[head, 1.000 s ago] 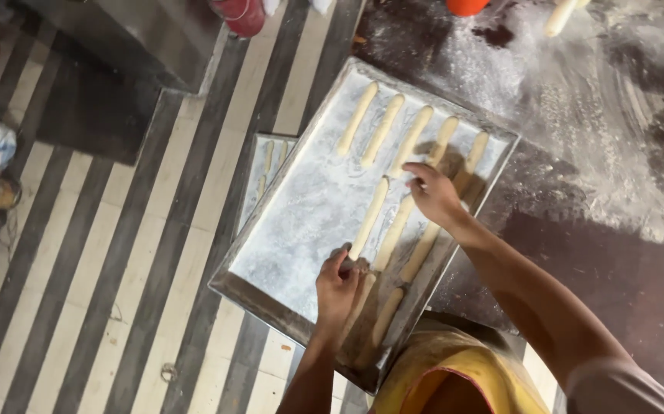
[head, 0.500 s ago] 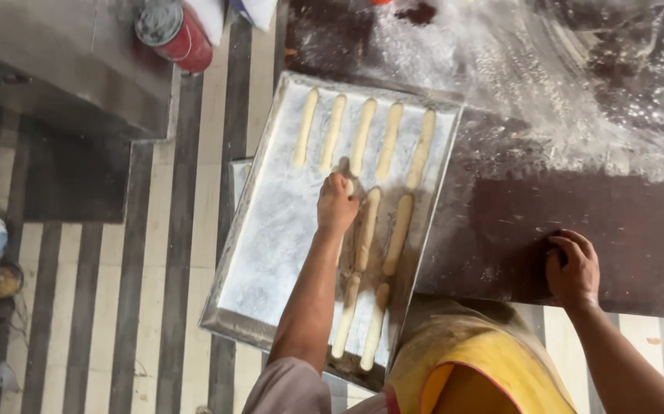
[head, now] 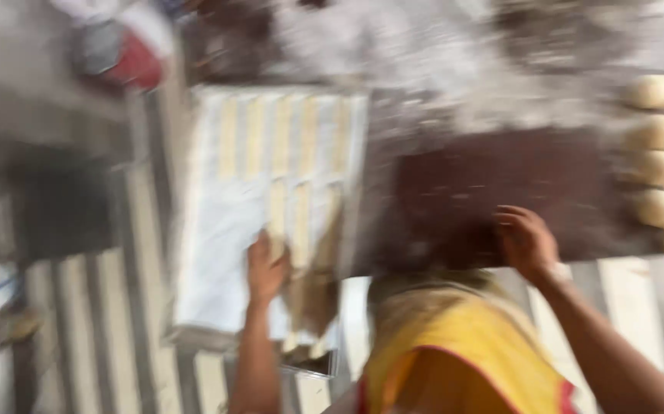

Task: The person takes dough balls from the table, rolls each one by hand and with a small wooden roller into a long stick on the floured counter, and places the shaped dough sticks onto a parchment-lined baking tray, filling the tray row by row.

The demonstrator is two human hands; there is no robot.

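The picture is blurred by motion. A floured metal baking tray (head: pixel 209 253) lies at the left edge of a dark, flour-dusted worktop (head: pixel 462 192). Several long pale dough sticks (head: pixel 282 134) lie in rows on the tray. My left hand (head: pixel 267 268) rests on the tray, touching the near row of dough sticks; whether it grips one is unclear. My right hand (head: pixel 527 241) lies flat on the bare worktop near its front edge, fingers spread, holding nothing.
Several pale dough pieces (head: pixel 657 165) are lined up at the right edge of the worktop. A red and white container (head: pixel 129 54) stands at the back left. A striped floor (head: pixel 94 337) lies below the tray. A yellow garment (head: pixel 454 353) fills the lower middle.
The view has swung to the right, bringing dough pieces into sight. My left hand slid nearer along the tray. My right hand stays on the worktop.
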